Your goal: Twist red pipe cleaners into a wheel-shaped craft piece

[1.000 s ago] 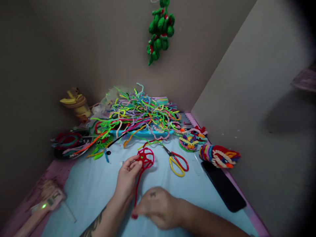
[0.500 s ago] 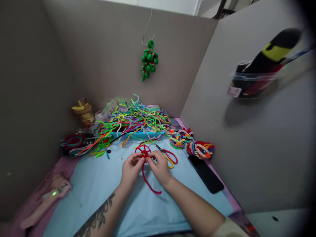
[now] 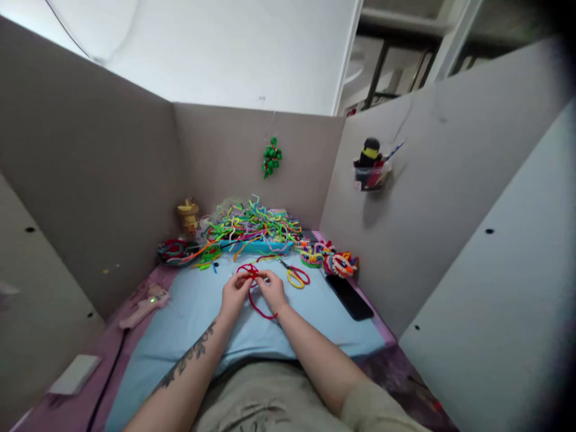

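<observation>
Between my two hands is a red wheel-shaped piece of fuzzy craft stem, with a long red tail curving down toward me. My left hand pinches its left side. From the right, my right hand grips it with thumb and fingers close to the other fingertips. The fingers cover part of the centre. Just right of my right hand lie scissors with one red and one yellow handle, flat on the light blue cloth.
A blue tray heaped with colourful fuzzy stems stands at the back. Finished woven pieces and a black phone lie at right. At left are a pink glue gun and a white box. Grey partitions surround the table.
The camera view has tilted up and widened, so more wall and my shirt show. Both hands still hold the red piece, which now looks more tilted, its wheel shape less plainly seen.
</observation>
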Demonstrator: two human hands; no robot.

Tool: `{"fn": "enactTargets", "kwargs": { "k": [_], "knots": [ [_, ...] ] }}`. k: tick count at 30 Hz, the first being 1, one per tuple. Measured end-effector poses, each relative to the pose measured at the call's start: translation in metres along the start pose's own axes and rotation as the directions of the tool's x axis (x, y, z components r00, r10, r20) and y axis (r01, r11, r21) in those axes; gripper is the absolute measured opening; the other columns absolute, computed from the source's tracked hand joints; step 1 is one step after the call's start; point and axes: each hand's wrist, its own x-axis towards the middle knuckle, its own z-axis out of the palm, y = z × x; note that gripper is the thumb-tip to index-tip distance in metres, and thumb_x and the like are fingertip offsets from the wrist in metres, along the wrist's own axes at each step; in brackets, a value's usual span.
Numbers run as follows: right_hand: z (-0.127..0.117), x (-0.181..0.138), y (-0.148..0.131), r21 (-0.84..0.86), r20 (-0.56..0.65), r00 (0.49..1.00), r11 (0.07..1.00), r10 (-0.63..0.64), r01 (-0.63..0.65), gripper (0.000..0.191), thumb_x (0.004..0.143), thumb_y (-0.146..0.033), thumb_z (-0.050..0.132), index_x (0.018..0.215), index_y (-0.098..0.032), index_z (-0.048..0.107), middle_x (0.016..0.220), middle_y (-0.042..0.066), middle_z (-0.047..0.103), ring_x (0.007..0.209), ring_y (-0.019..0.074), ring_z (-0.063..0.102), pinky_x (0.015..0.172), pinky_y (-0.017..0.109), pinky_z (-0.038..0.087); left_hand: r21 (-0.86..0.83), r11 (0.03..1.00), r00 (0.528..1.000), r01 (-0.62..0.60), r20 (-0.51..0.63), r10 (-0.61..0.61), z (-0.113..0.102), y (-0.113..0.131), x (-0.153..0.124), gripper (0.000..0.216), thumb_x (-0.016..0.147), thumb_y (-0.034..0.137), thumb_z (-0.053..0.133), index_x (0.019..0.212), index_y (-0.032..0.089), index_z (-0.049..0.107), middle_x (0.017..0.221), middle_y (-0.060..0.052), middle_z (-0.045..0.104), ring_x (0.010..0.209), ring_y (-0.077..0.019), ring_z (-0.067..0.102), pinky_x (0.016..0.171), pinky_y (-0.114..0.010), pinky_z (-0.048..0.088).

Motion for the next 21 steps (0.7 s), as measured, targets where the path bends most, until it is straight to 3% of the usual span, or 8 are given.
{"fn": "enactTargets", "kwargs": {
  "k": [7, 15, 21],
  "knots": [
    [0.001, 0.010, 0.008, 0.124, 0.014, 0.998, 0.990, 0.059, -0.060, 0.017, 0.071, -0.028, 0.062, 0.082, -0.017, 0.068, 0.080, 0.004, 0.069, 0.075, 0.0185, 0.062, 0.070, 0.029, 0.048, 0.005, 0.999, 0.997, -0.053, 0.052, 0.052, -0.003, -0.010, 0.012, 0.031, 0.062, 0.032, 0.073, 0.085, 0.014, 0.064, 0.083, -0.006, 0.071, 0.078, -0.0200, 0.067, 0.078, -0.034, 0.051],
    [0.000, 0.013, 0.017, 0.196, 0.009, 0.992, 0.973, 0.125, -0.124, 0.021, 0.069, -0.033, 0.065, 0.079, -0.016, 0.071, 0.078, 0.006, 0.070, 0.075, 0.0203, 0.062, 0.070, 0.031, 0.047, 0.052, 0.998, 0.996, -0.034, 0.090, 0.030, -0.005, -0.013, 0.013, 0.031, 0.065, 0.032, 0.072, 0.089, 0.015, 0.063, 0.078, -0.005, 0.071, 0.074, -0.0177, 0.066, 0.074, -0.030, 0.051],
    [-0.002, 0.009, 0.015, 0.177, 0.027, 0.994, 0.978, 0.105, -0.108, 0.019, 0.070, -0.034, 0.062, 0.073, -0.017, 0.069, 0.072, 0.003, 0.067, 0.070, 0.0172, 0.059, 0.069, 0.028, 0.044, 0.151, 0.978, 0.988, -0.147, 0.079, 0.136, -0.004, -0.012, 0.007, 0.027, 0.068, 0.031, 0.068, 0.089, 0.015, 0.064, 0.084, -0.006, 0.070, 0.078, -0.0184, 0.066, 0.076, -0.031, 0.051]
  ]
}}
